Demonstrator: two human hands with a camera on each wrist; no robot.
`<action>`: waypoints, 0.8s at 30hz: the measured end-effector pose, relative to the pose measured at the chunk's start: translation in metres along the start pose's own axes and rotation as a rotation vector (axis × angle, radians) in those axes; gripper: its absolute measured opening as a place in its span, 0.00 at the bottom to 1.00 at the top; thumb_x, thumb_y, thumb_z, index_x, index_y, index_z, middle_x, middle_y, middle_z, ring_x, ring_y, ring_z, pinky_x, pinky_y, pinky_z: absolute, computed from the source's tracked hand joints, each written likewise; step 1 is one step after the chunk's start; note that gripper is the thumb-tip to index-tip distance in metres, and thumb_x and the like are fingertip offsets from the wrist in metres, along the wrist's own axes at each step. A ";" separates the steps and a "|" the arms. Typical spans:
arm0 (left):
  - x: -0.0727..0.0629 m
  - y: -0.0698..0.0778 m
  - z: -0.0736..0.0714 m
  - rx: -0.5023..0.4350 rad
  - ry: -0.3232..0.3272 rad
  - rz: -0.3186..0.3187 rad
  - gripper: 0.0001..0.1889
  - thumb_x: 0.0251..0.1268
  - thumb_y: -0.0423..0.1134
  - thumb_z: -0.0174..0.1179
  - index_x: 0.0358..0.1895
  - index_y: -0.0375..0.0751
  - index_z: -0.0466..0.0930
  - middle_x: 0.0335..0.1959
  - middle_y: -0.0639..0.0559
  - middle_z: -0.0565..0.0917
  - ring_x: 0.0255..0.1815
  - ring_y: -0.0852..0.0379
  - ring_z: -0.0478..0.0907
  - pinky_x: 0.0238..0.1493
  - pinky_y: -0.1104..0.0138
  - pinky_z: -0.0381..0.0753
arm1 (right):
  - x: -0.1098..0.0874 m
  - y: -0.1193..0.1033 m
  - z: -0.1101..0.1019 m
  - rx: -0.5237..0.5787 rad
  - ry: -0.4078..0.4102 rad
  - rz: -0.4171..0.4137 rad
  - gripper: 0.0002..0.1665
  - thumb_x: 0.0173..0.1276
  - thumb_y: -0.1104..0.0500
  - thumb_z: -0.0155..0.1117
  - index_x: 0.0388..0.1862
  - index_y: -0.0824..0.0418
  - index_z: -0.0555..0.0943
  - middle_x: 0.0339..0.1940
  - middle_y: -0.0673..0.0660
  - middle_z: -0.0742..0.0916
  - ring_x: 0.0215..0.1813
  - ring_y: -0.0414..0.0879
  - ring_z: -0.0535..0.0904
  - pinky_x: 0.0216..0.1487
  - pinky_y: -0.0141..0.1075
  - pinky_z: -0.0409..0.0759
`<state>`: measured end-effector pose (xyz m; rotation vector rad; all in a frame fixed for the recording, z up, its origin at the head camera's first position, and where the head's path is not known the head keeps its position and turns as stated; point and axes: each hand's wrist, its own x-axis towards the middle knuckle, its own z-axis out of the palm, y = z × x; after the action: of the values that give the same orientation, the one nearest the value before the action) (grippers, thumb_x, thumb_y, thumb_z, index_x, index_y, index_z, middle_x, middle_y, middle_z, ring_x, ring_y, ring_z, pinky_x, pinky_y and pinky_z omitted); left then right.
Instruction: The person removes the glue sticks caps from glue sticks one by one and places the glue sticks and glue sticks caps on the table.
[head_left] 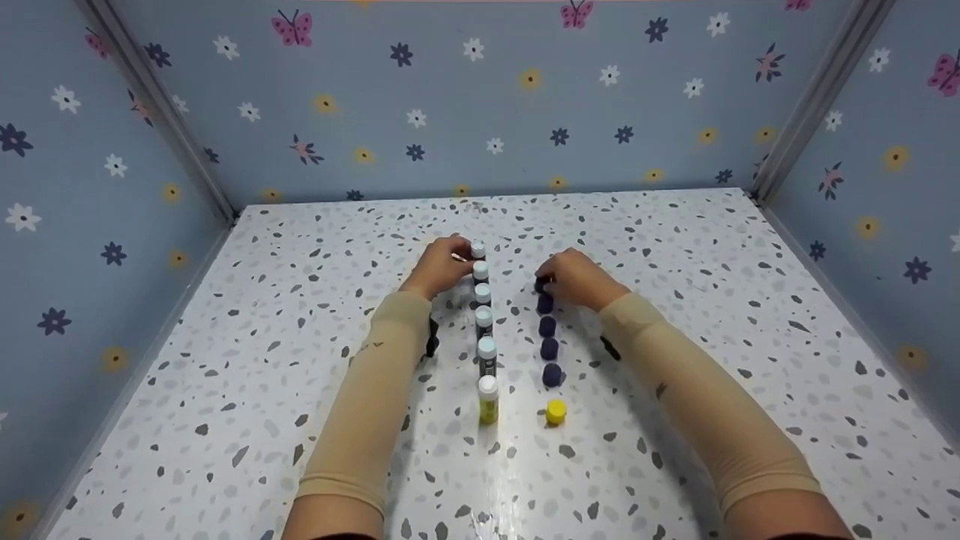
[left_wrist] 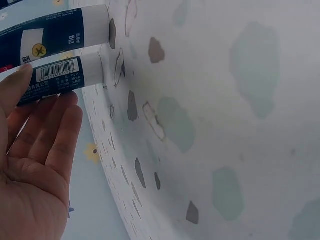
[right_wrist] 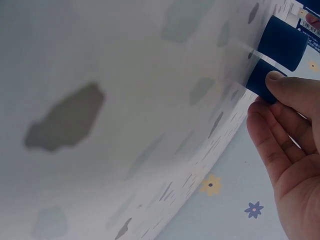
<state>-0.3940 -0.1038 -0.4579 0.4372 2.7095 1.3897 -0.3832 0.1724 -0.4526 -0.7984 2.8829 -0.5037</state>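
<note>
A row of several glue sticks (head_left: 487, 351) runs away from me, dark blue with white ends; the nearest one is a yellow glue stick (head_left: 488, 401). At the far end, my left hand (head_left: 441, 264) holds the last glue stick (left_wrist: 57, 75), thumb on one side and fingers on the other. To the right is a parallel row of dark blue caps (head_left: 551, 375), with a yellow cap (head_left: 556, 412) at its near end. My right hand (head_left: 581, 279) pinches the farthest dark blue cap (right_wrist: 261, 77) between thumb and fingers. Another blue cap (right_wrist: 282, 44) stands beside it.
The white speckled table (head_left: 247, 300) is bordered by pale blue flowered panels (head_left: 450, 97) at the back and both sides. A narrow strip of tabletop separates the two rows. Beige sleeves (head_left: 367, 397) cover both forearms.
</note>
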 end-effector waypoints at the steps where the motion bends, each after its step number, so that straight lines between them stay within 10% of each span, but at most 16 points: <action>1: 0.000 0.000 0.000 -0.001 -0.003 0.001 0.12 0.80 0.34 0.63 0.59 0.33 0.85 0.61 0.35 0.87 0.65 0.40 0.83 0.67 0.50 0.82 | 0.000 0.000 0.000 0.000 0.003 -0.005 0.17 0.74 0.70 0.68 0.59 0.66 0.90 0.56 0.65 0.93 0.60 0.59 0.89 0.68 0.52 0.84; 24: -0.001 -0.005 -0.004 0.068 -0.062 -0.040 0.18 0.77 0.34 0.66 0.66 0.36 0.85 0.63 0.37 0.87 0.66 0.41 0.83 0.69 0.49 0.81 | 0.004 -0.001 -0.003 -0.032 -0.057 0.009 0.11 0.74 0.70 0.68 0.51 0.65 0.91 0.48 0.63 0.93 0.50 0.57 0.87 0.62 0.51 0.85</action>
<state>-0.3951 -0.1096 -0.4598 0.4213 2.7069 1.2563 -0.3864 0.1702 -0.4491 -0.7905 2.8473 -0.4278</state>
